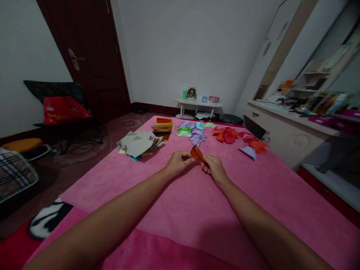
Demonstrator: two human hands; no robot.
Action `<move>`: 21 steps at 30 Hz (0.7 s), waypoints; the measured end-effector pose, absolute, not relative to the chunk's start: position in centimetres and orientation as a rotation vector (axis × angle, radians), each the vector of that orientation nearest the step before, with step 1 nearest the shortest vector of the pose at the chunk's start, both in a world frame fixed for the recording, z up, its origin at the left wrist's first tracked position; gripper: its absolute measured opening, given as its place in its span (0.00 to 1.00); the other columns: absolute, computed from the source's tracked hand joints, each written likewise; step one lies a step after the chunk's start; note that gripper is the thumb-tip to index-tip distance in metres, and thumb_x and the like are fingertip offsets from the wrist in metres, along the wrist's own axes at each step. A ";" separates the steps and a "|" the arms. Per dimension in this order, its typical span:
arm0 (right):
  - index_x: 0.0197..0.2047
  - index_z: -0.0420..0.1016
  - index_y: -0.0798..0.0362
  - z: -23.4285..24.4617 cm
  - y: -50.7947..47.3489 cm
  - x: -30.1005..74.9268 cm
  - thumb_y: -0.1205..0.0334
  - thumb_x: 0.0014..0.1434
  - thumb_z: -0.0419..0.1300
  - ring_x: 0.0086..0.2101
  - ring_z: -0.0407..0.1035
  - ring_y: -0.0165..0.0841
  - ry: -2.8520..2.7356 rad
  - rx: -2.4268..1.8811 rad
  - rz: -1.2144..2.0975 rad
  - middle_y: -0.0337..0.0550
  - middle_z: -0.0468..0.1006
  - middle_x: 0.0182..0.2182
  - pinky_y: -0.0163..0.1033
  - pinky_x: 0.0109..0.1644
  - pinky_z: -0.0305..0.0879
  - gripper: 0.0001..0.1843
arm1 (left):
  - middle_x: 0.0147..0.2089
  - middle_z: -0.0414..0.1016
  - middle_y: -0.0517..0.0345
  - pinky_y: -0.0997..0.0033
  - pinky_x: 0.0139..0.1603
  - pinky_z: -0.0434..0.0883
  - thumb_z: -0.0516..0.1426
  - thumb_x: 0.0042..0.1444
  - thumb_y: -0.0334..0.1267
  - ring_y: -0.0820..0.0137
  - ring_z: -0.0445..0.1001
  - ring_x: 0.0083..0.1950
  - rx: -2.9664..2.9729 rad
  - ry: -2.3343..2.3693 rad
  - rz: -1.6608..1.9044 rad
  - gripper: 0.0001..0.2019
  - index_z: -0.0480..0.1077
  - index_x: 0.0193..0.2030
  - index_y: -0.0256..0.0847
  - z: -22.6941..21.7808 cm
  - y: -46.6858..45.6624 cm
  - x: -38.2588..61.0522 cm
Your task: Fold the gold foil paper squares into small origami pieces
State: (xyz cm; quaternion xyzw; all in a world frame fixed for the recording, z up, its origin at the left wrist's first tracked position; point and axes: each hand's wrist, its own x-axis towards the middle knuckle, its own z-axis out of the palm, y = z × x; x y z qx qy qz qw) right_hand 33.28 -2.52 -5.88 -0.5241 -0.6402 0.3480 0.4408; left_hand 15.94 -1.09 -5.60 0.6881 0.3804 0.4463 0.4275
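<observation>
Between my two hands is a small folded piece of shiny orange-brown paper point(197, 153), held just above the pink cloth point(180, 202). My left hand point(181, 162) pinches its left side with thumb and fingers. On the other side, my right hand point(214, 167) grips the paper's lower right end, fingers curled under. Beyond the hands lie folded purple paper pieces point(197, 135) and a green piece point(184, 131). Red folded papers point(225, 134) are farther right, with an orange one point(258, 146) and a pale purple one point(248, 152) near the cloth's right edge.
A loose pile of whitish paper sheets point(139, 142) lies left of my hands, with a stack of shiny gold paper point(163, 125) behind it. Along the right stands a cluttered white dresser point(292, 123). A low white table point(198, 102) is against the far wall.
</observation>
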 end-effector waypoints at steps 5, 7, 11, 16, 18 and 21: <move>0.29 0.72 0.56 -5.5 -3.1 33.2 0.53 0.61 0.41 0.18 0.61 0.26 -1.665 -1.450 0.602 0.40 0.73 0.20 0.31 0.22 0.54 0.24 | 0.25 0.71 0.58 0.76 0.27 0.61 0.56 0.50 0.44 0.76 0.64 0.25 1.668 1.053 1.173 0.13 0.72 0.31 0.33 -6.1 -0.7 16.0; 0.30 0.74 0.56 -5.3 -2.8 33.9 0.53 0.62 0.42 0.22 0.64 0.28 -1.659 -1.554 0.391 0.42 0.75 0.24 0.31 0.25 0.55 0.24 | 0.25 0.70 0.58 0.76 0.27 0.61 0.56 0.50 0.43 0.75 0.65 0.25 1.673 1.082 1.163 0.13 0.72 0.30 0.33 -6.2 -0.7 16.0; 0.32 0.77 0.55 -4.0 -0.6 37.4 0.55 0.61 0.48 0.32 0.67 0.33 -1.619 -1.774 -0.035 0.47 0.76 0.34 0.34 0.32 0.54 0.19 | 0.26 0.72 0.57 0.75 0.30 0.63 0.58 0.48 0.42 0.74 0.67 0.27 1.735 1.082 1.091 0.11 0.73 0.29 0.33 -6.3 -0.9 16.0; 0.37 0.79 0.55 -2.2 2.5 43.8 0.57 0.61 0.51 0.41 0.67 0.39 -1.578 -2.000 -0.336 0.52 0.75 0.40 0.38 0.40 0.56 0.17 | 0.26 0.73 0.57 0.75 0.29 0.63 0.57 0.49 0.43 0.72 0.68 0.27 1.781 1.104 1.025 0.12 0.74 0.30 0.34 -6.5 -0.9 16.1; 0.40 0.80 0.55 -1.6 3.4 46.3 0.55 0.62 0.51 0.42 0.67 0.40 -1.548 -2.081 -0.403 0.53 0.75 0.42 0.40 0.41 0.58 0.18 | 0.26 0.73 0.57 0.75 0.29 0.63 0.57 0.49 0.43 0.72 0.68 0.27 1.789 1.101 1.005 0.12 0.74 0.29 0.34 -6.6 -0.8 16.2; 0.43 0.80 0.53 -0.9 4.7 49.7 0.54 0.62 0.49 0.40 0.70 0.40 -1.465 -2.214 -0.449 0.54 0.77 0.40 0.40 0.38 0.59 0.20 | 0.27 0.73 0.57 0.75 0.30 0.63 0.57 0.50 0.43 0.72 0.68 0.27 1.813 1.100 0.965 0.12 0.74 0.30 0.35 -6.8 -0.7 16.2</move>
